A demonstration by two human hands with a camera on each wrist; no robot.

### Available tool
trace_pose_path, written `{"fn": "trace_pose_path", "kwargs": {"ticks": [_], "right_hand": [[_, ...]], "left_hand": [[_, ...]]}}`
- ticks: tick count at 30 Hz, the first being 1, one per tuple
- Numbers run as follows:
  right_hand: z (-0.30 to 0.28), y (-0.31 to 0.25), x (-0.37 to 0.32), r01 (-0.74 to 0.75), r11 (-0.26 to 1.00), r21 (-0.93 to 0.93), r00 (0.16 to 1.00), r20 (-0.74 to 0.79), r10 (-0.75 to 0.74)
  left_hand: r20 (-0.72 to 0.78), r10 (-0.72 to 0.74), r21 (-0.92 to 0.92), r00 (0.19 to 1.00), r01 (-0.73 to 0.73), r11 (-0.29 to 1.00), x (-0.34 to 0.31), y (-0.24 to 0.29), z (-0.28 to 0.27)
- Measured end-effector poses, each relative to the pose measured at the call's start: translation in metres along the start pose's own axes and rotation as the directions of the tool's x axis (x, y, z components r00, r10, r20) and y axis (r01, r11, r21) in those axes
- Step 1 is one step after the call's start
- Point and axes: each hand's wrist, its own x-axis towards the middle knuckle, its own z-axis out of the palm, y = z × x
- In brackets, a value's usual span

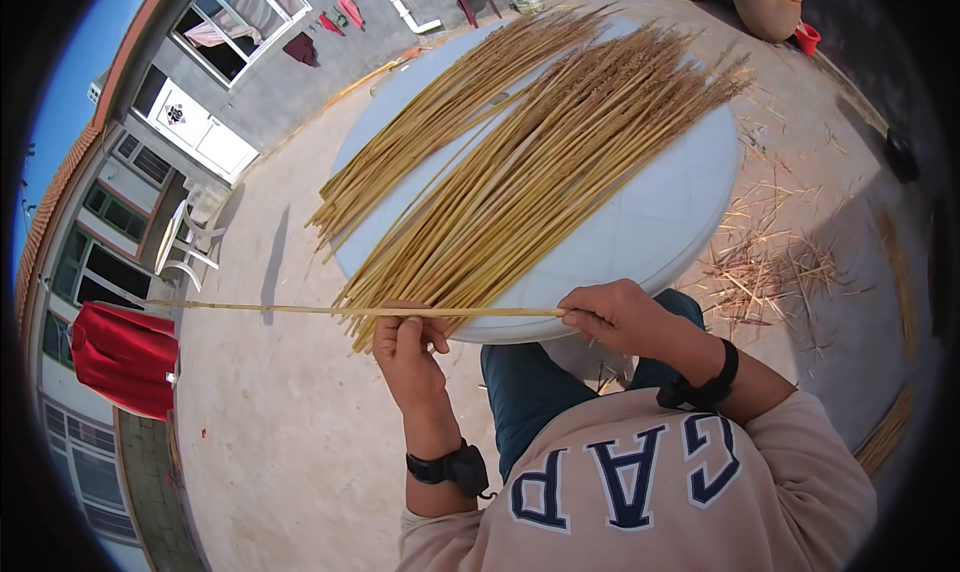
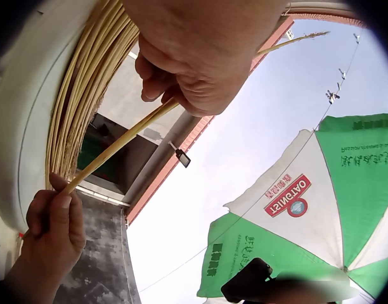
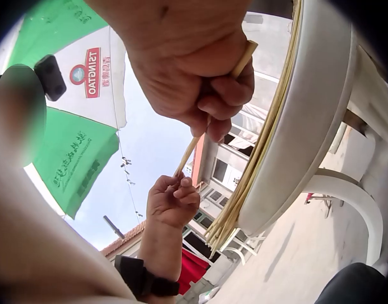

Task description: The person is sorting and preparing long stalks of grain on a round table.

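A single dry stalk [image 1: 300,309] stretches sideways in front of the person, over the near edge of the table. The left hand [image 1: 410,347] pinches it partway along, its long thin end running out to the left. Near the thick end, the right hand [image 1: 622,317] grips the same stalk with curled fingers; the cut end pokes out of that fist [image 3: 200,82] in the right wrist view. Just beyond both hands lies a large bundle of stalks [image 1: 500,212] with brown feathery heads pointing away. A smaller bundle [image 1: 420,122] lies to its left.
Both bundles rest on a round white table [image 1: 640,242]. Stalk scraps [image 1: 780,262] litter the ground at right. A red garment [image 1: 125,357] hangs at left, near a white chair [image 1: 185,242]. A green and white umbrella [image 2: 295,202] spreads overhead.
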Motion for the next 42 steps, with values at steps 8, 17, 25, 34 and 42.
{"fn": "trace_pose_path", "kwargs": {"ticks": [8, 17, 25, 34, 42], "right_hand": [[0.001, -0.006, -0.001, 0.158, 0.987, 0.027, 0.955, -0.259, -0.146], [-0.008, 0.003, 0.004, -0.017, 0.830, 0.558, 0.949, -0.252, 0.189], [-0.057, 0.011, 0.005, 0.025, 0.473, 0.881, 0.872, -0.251, 0.421], [-0.034, -0.008, 0.003, -0.225, 0.651, 0.725, 0.959, 0.049, 0.278], [-0.018, -0.009, -0.001, -0.379, 0.798, 0.467, 0.922, 0.261, 0.285]], "left_hand": [[0.076, 0.011, 0.095, 0.997, -0.018, 0.995, 0.000, -0.002, 0.002], [0.301, -0.054, 0.315, 0.952, -0.045, 0.948, -0.015, 0.003, 0.022], [0.219, -0.003, 0.347, 0.976, -0.075, 0.935, -0.007, 0.011, 0.000], [0.547, -0.152, 0.411, 0.824, -0.106, 0.906, -0.009, 0.015, 0.010], [0.162, 0.055, -0.039, 0.985, -0.049, 0.998, -0.003, 0.012, 0.040]]}}
